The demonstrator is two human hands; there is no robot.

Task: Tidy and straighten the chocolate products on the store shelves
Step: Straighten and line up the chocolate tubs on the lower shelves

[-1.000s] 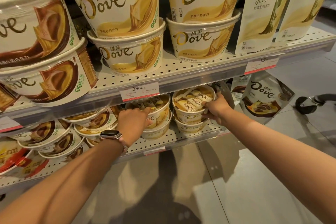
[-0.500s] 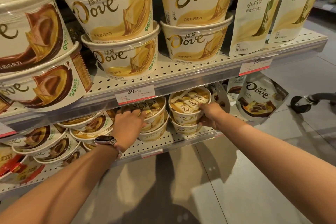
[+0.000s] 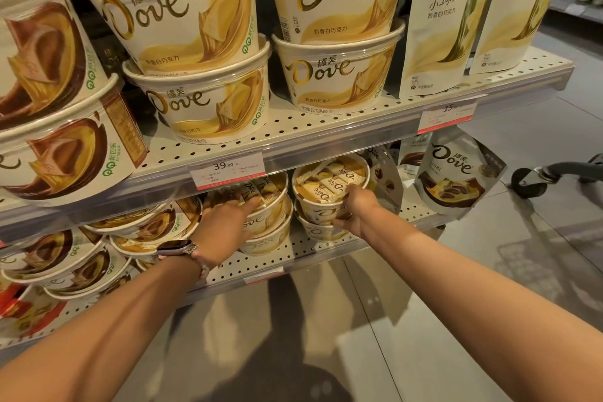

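Both your hands are down on the lower shelf [image 3: 261, 263], working the two stacks of white-chocolate tubs beneath the price tag [image 3: 226, 170]. Your right hand [image 3: 354, 209] has closed further round the upper right tub [image 3: 329, 188] than a second ago: then it only touched the far side of the rim, now the thumb lies across the clear lid and the fingers curl round the tub's right wall, so it holds the tub in a snug grasp. That tub sits on a lower right tub [image 3: 318, 230] and looks tipped forward, lid facing you, not square on its partner. Your left hand [image 3: 225, 223] has barely shifted; it rests on the upper left tub [image 3: 266, 202] with the fingers stretched long and close together, forefinger reaching onto the lid, pressing and not gripping. Since the last second the whole view has drawn nearer, which suggests you are leaning in to finish these two stacks. The change in the right hand likely means you are ready to turn or seat that tub, with the left steadying its neighbour so the stacks do not knock together. The brown tubs [image 3: 143, 225] to the left and the pouch [image 3: 452, 174] to the right lie untouched, likely work for later.
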